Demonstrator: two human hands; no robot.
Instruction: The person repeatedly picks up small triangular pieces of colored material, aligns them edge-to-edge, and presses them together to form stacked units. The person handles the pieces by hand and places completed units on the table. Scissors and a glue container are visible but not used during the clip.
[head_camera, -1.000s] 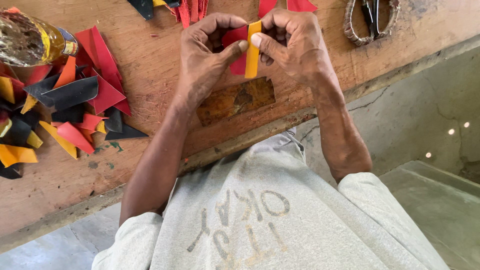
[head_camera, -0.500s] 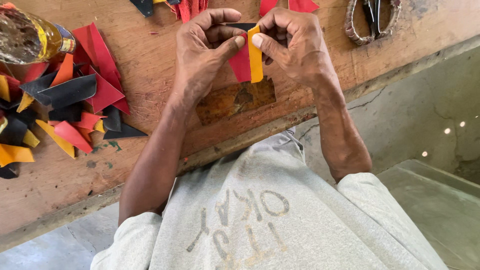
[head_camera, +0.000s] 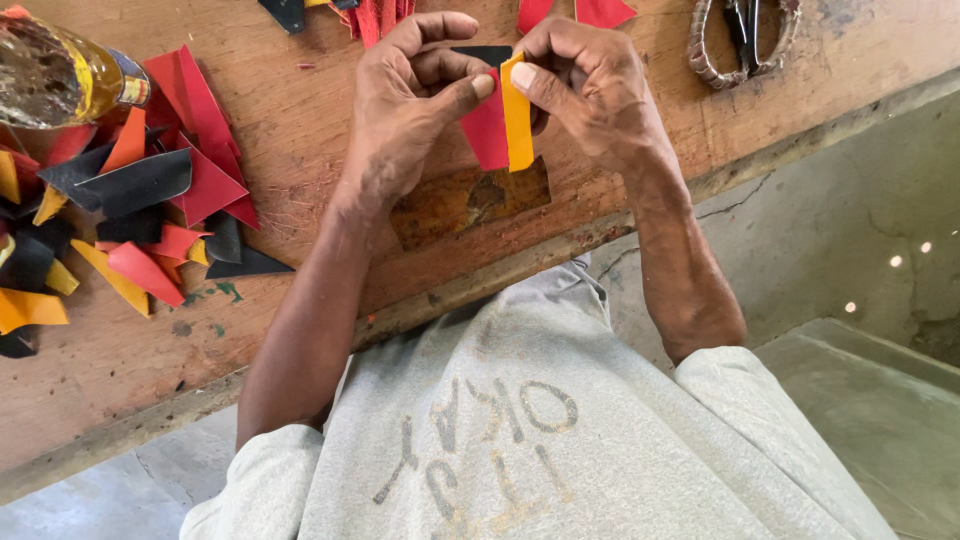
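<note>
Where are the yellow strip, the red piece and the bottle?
yellow strip (head_camera: 517, 115), head view, middle of the strip.
red piece (head_camera: 487, 130), head view, its exposed face.
bottle (head_camera: 60, 75), head view, on its body.

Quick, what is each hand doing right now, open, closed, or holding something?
Left hand: closed, thumb pinching the red strip.
Right hand: closed, thumb and fingers pinching the yellow strip laid against the red one.

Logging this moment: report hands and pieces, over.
Left hand and right hand both pinching orange strip against red piece. Held above wooden bench. Scrap pile lies left, nothing obstructing.
</note>
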